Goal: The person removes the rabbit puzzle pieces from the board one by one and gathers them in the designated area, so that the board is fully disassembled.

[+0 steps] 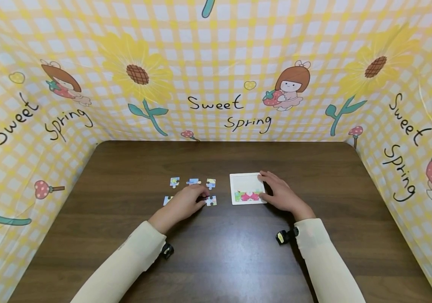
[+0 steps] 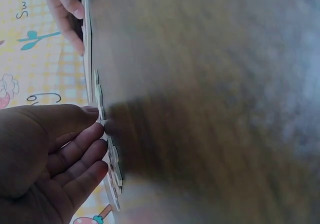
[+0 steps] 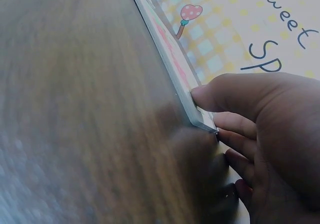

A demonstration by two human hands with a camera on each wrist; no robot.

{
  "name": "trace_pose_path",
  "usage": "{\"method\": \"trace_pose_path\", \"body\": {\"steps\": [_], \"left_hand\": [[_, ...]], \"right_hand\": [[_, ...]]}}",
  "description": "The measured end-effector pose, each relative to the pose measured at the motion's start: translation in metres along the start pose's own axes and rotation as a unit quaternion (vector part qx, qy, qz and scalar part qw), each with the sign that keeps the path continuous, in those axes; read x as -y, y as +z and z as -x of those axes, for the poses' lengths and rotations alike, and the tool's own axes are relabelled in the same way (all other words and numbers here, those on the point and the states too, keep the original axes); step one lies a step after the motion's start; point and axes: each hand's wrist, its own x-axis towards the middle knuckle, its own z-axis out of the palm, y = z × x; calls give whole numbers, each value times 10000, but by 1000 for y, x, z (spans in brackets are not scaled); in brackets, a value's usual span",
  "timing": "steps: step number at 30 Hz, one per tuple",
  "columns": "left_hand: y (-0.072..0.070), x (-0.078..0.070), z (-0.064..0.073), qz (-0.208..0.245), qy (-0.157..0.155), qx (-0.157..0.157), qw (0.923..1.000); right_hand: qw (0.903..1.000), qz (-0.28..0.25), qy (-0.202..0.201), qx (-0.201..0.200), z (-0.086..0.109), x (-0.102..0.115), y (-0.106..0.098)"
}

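Observation:
My left hand [image 1: 185, 200] bends over the loose jigsaw pieces, thumb and forefinger pinching the near edge of a blue-and-yellow jigsaw piece [image 1: 211, 201] flat on the table. Its other fingers are loosely bent, as the left wrist view shows. Another piece [image 1: 167, 200] is partly hidden under this hand. My right hand [image 1: 282, 194] grips the right side of a white puzzle tray [image 1: 232, 189], thumb on the rim and fingers along the outer edge. Pink-and-green pieces [image 1: 250, 196] fill the tray's near strip; its upper part is bare white.
Beyond the left hand lie three more pieces in a row: a left one [image 1: 174, 182], a middle one [image 1: 194, 181] and a right one [image 1: 210, 183]. The brown wooden table [image 1: 223, 261] is enclosed by yellow checked cloth [image 1: 216, 63] at the back and sides.

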Motion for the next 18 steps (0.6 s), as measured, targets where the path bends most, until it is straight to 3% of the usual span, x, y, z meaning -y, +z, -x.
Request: {"method": "trace_pose_path", "body": {"steps": [8, 18], "left_hand": [[-1, -4, -2, -56, -37, 3, 10000], [-2, -24, -16, -31, -256, 68, 9996]], "right_hand": [[10000, 28, 4, -20, -1, 0, 0], [10000, -22, -29, 26, 0, -1, 0]]}}
